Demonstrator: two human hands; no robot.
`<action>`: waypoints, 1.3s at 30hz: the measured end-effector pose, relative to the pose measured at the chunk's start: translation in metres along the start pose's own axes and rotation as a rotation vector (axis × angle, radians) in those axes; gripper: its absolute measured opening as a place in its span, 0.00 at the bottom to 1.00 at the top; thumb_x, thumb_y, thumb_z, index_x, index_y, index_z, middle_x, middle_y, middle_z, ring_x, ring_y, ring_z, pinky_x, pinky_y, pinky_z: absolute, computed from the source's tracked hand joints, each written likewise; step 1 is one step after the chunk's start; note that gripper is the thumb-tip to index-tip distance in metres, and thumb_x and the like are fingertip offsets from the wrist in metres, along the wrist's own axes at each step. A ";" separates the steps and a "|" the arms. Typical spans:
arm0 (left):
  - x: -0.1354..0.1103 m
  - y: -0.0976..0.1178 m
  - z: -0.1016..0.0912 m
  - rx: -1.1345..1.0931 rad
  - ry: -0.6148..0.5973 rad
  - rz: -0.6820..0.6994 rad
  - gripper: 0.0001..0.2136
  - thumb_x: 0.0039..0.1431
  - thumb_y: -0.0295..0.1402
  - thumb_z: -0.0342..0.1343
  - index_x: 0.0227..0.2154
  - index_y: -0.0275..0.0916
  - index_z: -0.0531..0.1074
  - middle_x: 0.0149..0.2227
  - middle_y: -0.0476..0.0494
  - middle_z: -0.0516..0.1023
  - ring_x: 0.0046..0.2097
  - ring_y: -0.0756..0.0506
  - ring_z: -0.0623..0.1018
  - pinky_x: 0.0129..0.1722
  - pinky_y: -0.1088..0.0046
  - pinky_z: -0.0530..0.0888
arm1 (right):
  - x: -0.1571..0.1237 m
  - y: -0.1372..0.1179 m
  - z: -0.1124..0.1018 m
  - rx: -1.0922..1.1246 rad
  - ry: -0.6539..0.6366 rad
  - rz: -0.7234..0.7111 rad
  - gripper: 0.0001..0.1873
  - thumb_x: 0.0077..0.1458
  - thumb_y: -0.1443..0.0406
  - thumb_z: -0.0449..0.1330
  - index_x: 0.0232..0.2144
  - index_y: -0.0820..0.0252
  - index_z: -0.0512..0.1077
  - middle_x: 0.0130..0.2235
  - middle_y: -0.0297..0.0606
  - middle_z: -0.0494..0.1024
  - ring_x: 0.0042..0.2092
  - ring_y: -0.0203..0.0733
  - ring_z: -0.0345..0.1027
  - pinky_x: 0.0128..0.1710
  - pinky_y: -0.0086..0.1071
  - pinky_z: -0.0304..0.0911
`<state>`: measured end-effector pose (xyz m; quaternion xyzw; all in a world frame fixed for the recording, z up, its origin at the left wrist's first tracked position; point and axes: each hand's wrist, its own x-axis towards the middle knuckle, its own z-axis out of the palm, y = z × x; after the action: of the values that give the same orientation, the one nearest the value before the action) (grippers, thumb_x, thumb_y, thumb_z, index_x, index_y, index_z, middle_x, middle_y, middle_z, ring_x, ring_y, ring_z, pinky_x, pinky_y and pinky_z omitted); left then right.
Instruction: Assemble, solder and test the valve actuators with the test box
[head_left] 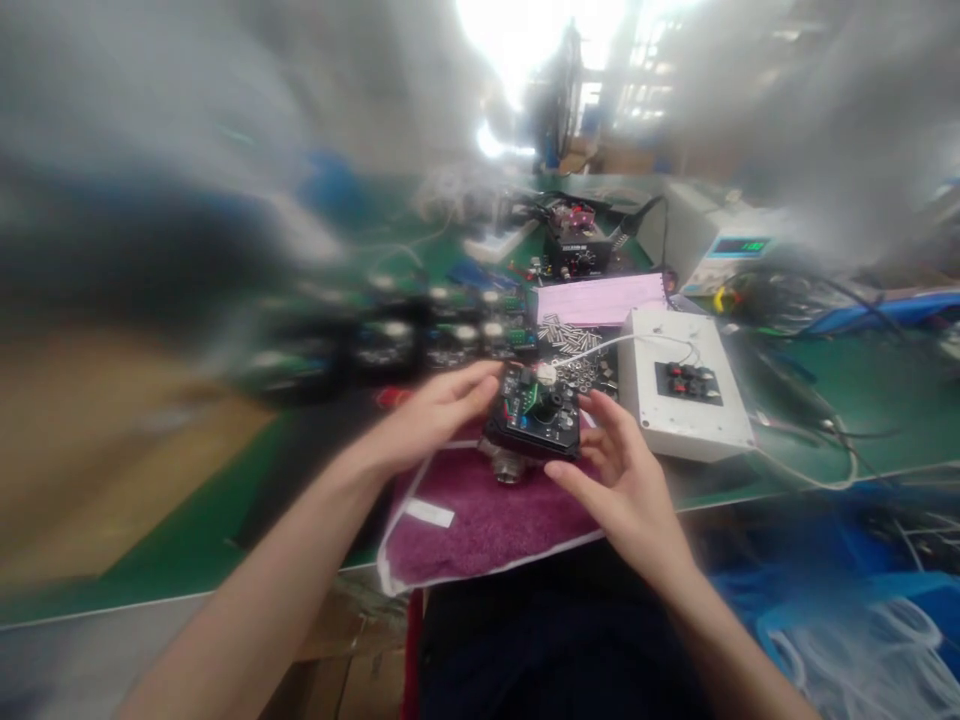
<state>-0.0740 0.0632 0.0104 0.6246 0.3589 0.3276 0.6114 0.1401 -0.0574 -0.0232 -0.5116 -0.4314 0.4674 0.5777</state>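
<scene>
Between my two hands is a black square housing with an exposed circuit board (536, 415) facing up. A metal threaded fitting (508, 468) sticks out beneath its near side. My left hand (454, 400) has its fingers against the left edge of the housing. Around the right corner curves my right hand (622, 470), thumb at the near edge and fingers at the side. A white cable (600, 347) runs from a white plug at the board's far edge to a white box (682, 425) on the right. Under the housing lies a purple cloth (487, 520) with a white border.
Behind the housing are loose metal screws (566, 335) and a pink sheet (600, 300). Several similar board units (457, 340) stand in blurred rows to the left. Farther back are a black control unit (577, 258) and an instrument with a lit display (739, 247). A blue bin (862, 620) sits lower right.
</scene>
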 end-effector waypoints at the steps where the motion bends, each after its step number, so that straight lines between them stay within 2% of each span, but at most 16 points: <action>1: -0.005 0.001 0.001 -0.004 0.009 -0.024 0.26 0.66 0.55 0.60 0.61 0.48 0.79 0.59 0.40 0.83 0.60 0.34 0.82 0.64 0.56 0.76 | 0.003 0.000 0.000 0.022 -0.027 0.025 0.47 0.50 0.58 0.79 0.67 0.46 0.64 0.67 0.45 0.72 0.54 0.49 0.77 0.60 0.49 0.74; 3: -0.016 0.000 0.004 0.044 0.061 -0.039 0.27 0.68 0.54 0.59 0.64 0.47 0.76 0.63 0.39 0.80 0.64 0.34 0.80 0.66 0.55 0.74 | 0.009 0.000 0.001 0.082 -0.101 0.082 0.52 0.48 0.59 0.80 0.69 0.46 0.61 0.69 0.46 0.69 0.57 0.51 0.76 0.61 0.49 0.74; 6: -0.032 -0.003 0.008 0.187 0.258 -0.002 0.27 0.68 0.53 0.59 0.64 0.46 0.76 0.68 0.42 0.76 0.70 0.35 0.74 0.73 0.57 0.67 | 0.018 0.001 0.005 0.185 -0.201 0.116 0.56 0.43 0.61 0.82 0.70 0.42 0.60 0.73 0.44 0.65 0.60 0.52 0.75 0.60 0.49 0.76; 10: -0.052 -0.016 0.024 0.180 0.564 -0.026 0.27 0.67 0.54 0.60 0.61 0.44 0.77 0.62 0.40 0.81 0.63 0.35 0.80 0.66 0.57 0.74 | 0.029 0.002 0.010 0.251 -0.288 0.112 0.52 0.42 0.62 0.82 0.64 0.43 0.61 0.68 0.44 0.70 0.59 0.51 0.77 0.56 0.46 0.78; 12: -0.063 -0.024 0.040 0.100 0.678 -0.025 0.26 0.69 0.55 0.57 0.61 0.43 0.75 0.61 0.37 0.81 0.61 0.35 0.81 0.62 0.58 0.78 | 0.030 0.004 0.016 0.245 -0.290 0.115 0.52 0.41 0.63 0.83 0.61 0.44 0.60 0.63 0.43 0.73 0.55 0.50 0.79 0.53 0.45 0.79; 15: -0.078 -0.035 0.071 0.012 0.753 0.054 0.27 0.74 0.55 0.47 0.64 0.43 0.70 0.67 0.35 0.76 0.68 0.36 0.76 0.66 0.58 0.75 | 0.022 0.006 0.030 0.217 -0.164 0.104 0.52 0.38 0.64 0.83 0.59 0.45 0.58 0.59 0.41 0.74 0.46 0.45 0.81 0.47 0.41 0.80; 17: -0.086 -0.039 0.092 -0.027 0.703 0.103 0.30 0.72 0.53 0.54 0.70 0.45 0.63 0.73 0.35 0.68 0.73 0.36 0.70 0.72 0.58 0.70 | 0.010 0.008 0.040 0.226 -0.051 0.082 0.53 0.38 0.65 0.83 0.59 0.45 0.57 0.59 0.40 0.73 0.44 0.42 0.80 0.45 0.37 0.80; 19: -0.091 -0.039 0.106 -0.031 0.678 0.111 0.43 0.64 0.47 0.67 0.76 0.46 0.53 0.76 0.35 0.60 0.76 0.34 0.64 0.75 0.56 0.65 | -0.007 0.008 0.047 0.258 0.026 0.065 0.53 0.37 0.67 0.83 0.58 0.44 0.57 0.60 0.39 0.73 0.44 0.41 0.80 0.43 0.35 0.80; 21: -0.092 -0.035 0.110 -0.043 0.641 0.082 0.55 0.55 0.44 0.75 0.78 0.46 0.45 0.77 0.33 0.58 0.76 0.32 0.63 0.75 0.53 0.65 | -0.025 0.005 0.049 0.286 0.039 0.077 0.51 0.39 0.68 0.82 0.58 0.43 0.57 0.59 0.38 0.74 0.45 0.42 0.81 0.43 0.35 0.80; 23: -0.090 -0.028 0.103 -0.058 0.565 0.023 0.62 0.48 0.43 0.79 0.78 0.46 0.43 0.74 0.33 0.65 0.73 0.29 0.69 0.71 0.51 0.71 | -0.043 0.001 0.046 0.286 -0.002 0.115 0.44 0.46 0.68 0.79 0.56 0.44 0.58 0.57 0.37 0.77 0.48 0.43 0.82 0.47 0.36 0.80; 26: -0.080 -0.016 0.079 -0.008 0.436 -0.064 0.67 0.36 0.42 0.83 0.77 0.43 0.49 0.64 0.33 0.78 0.64 0.26 0.79 0.65 0.46 0.77 | -0.067 -0.006 0.039 0.259 -0.062 0.170 0.34 0.54 0.66 0.75 0.54 0.46 0.61 0.53 0.38 0.81 0.55 0.45 0.80 0.59 0.41 0.75; 28: -0.070 -0.010 0.058 0.033 0.307 -0.050 0.64 0.35 0.40 0.84 0.76 0.44 0.56 0.64 0.34 0.79 0.65 0.26 0.78 0.68 0.43 0.72 | -0.080 -0.008 0.037 0.255 -0.099 0.202 0.31 0.55 0.64 0.74 0.54 0.48 0.63 0.54 0.40 0.82 0.60 0.48 0.78 0.65 0.45 0.70; 30: -0.057 -0.009 0.036 0.066 0.165 0.005 0.62 0.30 0.39 0.85 0.73 0.46 0.62 0.68 0.34 0.74 0.69 0.26 0.74 0.73 0.43 0.66 | -0.090 -0.007 0.039 0.271 -0.145 0.239 0.29 0.55 0.63 0.74 0.54 0.49 0.65 0.57 0.43 0.81 0.65 0.51 0.73 0.69 0.48 0.65; 34: -0.039 -0.008 -0.002 0.034 -0.114 0.057 0.62 0.24 0.39 0.86 0.70 0.46 0.69 0.71 0.33 0.70 0.71 0.25 0.70 0.74 0.43 0.63 | -0.092 -0.002 0.048 0.317 -0.238 0.282 0.30 0.57 0.60 0.74 0.56 0.50 0.65 0.61 0.44 0.79 0.69 0.52 0.68 0.72 0.51 0.58; 36: -0.043 -0.007 -0.009 0.030 -0.127 0.027 0.60 0.26 0.39 0.85 0.69 0.46 0.69 0.70 0.34 0.71 0.72 0.24 0.69 0.75 0.42 0.62 | -0.084 -0.001 0.051 0.359 -0.257 0.289 0.28 0.59 0.59 0.74 0.54 0.50 0.65 0.60 0.43 0.79 0.66 0.51 0.71 0.71 0.52 0.59; 39: -0.068 -0.010 0.005 -0.017 0.014 -0.013 0.50 0.40 0.36 0.83 0.69 0.46 0.69 0.70 0.35 0.71 0.72 0.27 0.70 0.75 0.43 0.62 | -0.068 0.000 0.047 0.474 -0.253 0.302 0.19 0.65 0.57 0.69 0.51 0.51 0.65 0.56 0.43 0.82 0.59 0.49 0.78 0.66 0.51 0.66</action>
<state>-0.1063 0.0033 0.0026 0.6146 0.3645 0.3312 0.6163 0.0815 -0.1155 -0.0201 -0.3585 -0.2979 0.6956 0.5468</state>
